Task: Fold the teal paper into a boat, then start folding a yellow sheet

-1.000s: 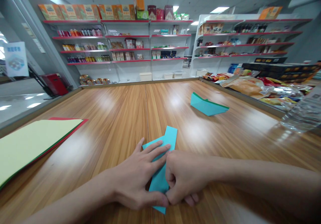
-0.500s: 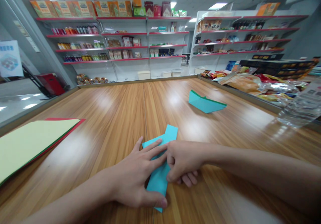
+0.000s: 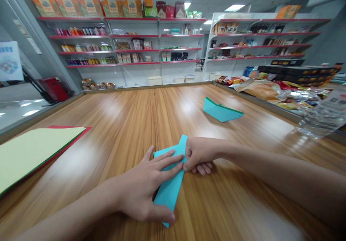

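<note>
A long folded strip of teal paper (image 3: pixel 170 190) lies on the wooden table (image 3: pixel 121 125) in front of me. My left hand (image 3: pixel 147 187) lies flat on it with fingers spread, the thumb pinning the near end. My right hand (image 3: pixel 197 154) is curled into a loose fist, its fingertips pressing on the right edge of the paper near the far end. A second, finished teal paper fold (image 3: pixel 220 111) rests farther back on the table to the right.
A stack of yellow, green and red paper sheets (image 3: pixel 32 151) lies at the left edge. Snack packets (image 3: pixel 265 88) and a clear plastic bag (image 3: pixel 321 120) crowd the right side. Store shelves (image 3: pixel 135 46) with goods line the back wall.
My right hand has slid away from me along the paper's right edge, from the near end to the far end. My left hand has stayed flat on the paper.
</note>
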A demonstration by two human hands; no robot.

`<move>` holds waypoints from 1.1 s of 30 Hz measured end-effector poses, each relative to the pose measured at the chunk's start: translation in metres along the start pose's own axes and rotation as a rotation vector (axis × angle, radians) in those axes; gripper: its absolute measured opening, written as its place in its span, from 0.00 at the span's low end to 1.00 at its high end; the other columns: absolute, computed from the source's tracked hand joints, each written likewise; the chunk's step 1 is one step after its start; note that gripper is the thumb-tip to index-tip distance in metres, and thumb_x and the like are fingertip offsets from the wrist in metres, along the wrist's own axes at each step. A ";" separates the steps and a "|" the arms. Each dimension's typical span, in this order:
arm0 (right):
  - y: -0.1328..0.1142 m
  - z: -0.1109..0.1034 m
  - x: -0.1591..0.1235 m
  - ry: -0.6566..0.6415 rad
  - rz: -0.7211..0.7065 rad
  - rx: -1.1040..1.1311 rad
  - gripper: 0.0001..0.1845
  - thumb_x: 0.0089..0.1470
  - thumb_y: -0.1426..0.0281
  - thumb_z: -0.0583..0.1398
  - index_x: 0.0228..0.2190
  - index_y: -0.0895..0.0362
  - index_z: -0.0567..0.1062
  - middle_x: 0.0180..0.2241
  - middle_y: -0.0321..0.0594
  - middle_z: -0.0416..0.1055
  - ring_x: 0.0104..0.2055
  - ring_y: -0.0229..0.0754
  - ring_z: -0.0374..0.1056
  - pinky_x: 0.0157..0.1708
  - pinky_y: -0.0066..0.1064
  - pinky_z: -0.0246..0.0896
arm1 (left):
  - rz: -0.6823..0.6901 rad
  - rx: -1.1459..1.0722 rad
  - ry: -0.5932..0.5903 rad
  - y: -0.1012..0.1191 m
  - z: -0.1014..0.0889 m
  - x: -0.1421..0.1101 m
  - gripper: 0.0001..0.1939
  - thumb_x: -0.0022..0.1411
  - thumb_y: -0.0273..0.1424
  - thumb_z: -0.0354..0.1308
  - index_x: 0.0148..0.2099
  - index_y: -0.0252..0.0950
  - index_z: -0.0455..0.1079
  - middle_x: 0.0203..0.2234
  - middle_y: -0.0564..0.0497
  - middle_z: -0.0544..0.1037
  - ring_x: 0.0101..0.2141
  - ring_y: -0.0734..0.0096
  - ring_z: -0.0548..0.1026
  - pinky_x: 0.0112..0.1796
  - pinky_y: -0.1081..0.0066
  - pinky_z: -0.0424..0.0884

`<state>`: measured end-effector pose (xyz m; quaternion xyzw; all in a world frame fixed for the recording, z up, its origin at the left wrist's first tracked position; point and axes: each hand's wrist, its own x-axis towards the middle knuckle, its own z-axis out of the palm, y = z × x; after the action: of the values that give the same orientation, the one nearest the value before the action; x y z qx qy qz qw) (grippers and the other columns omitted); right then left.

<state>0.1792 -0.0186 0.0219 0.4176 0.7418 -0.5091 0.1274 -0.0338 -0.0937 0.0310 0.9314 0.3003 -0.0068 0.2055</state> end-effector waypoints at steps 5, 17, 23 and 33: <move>-0.001 0.001 -0.001 0.017 0.009 0.006 0.10 0.42 0.68 0.58 0.16 0.60 0.72 0.12 0.31 0.67 0.12 0.32 0.62 0.11 0.20 0.59 | 0.021 -0.011 0.007 -0.003 -0.002 -0.001 0.45 0.54 0.53 0.56 0.68 0.46 0.43 0.66 0.45 0.46 0.63 0.42 0.44 0.56 0.33 0.33; 0.008 -0.014 0.003 0.041 0.039 0.004 0.13 0.41 0.63 0.60 0.17 0.61 0.73 0.12 0.32 0.67 0.13 0.33 0.63 0.11 0.21 0.59 | 0.037 -0.072 -0.039 -0.010 -0.004 -0.002 0.47 0.52 0.49 0.60 0.67 0.49 0.41 0.66 0.48 0.44 0.63 0.39 0.43 0.55 0.32 0.31; 0.015 -0.024 0.002 0.037 0.022 -0.006 0.15 0.42 0.61 0.61 0.18 0.61 0.73 0.12 0.34 0.68 0.13 0.34 0.64 0.13 0.22 0.61 | 0.038 -0.067 -0.046 -0.010 -0.004 -0.002 0.46 0.53 0.49 0.60 0.68 0.49 0.41 0.66 0.48 0.43 0.63 0.39 0.41 0.54 0.32 0.29; 0.036 -0.048 0.004 0.109 0.068 0.020 0.15 0.42 0.61 0.63 0.19 0.62 0.73 0.12 0.34 0.68 0.14 0.33 0.64 0.12 0.21 0.59 | 0.024 -0.071 -0.059 -0.010 -0.003 -0.001 0.46 0.53 0.50 0.60 0.68 0.50 0.40 0.66 0.49 0.43 0.64 0.40 0.41 0.54 0.31 0.29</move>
<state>0.2149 0.0295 0.0174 0.4708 0.7278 -0.4886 0.0999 -0.0410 -0.0858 0.0302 0.9265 0.2829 -0.0209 0.2473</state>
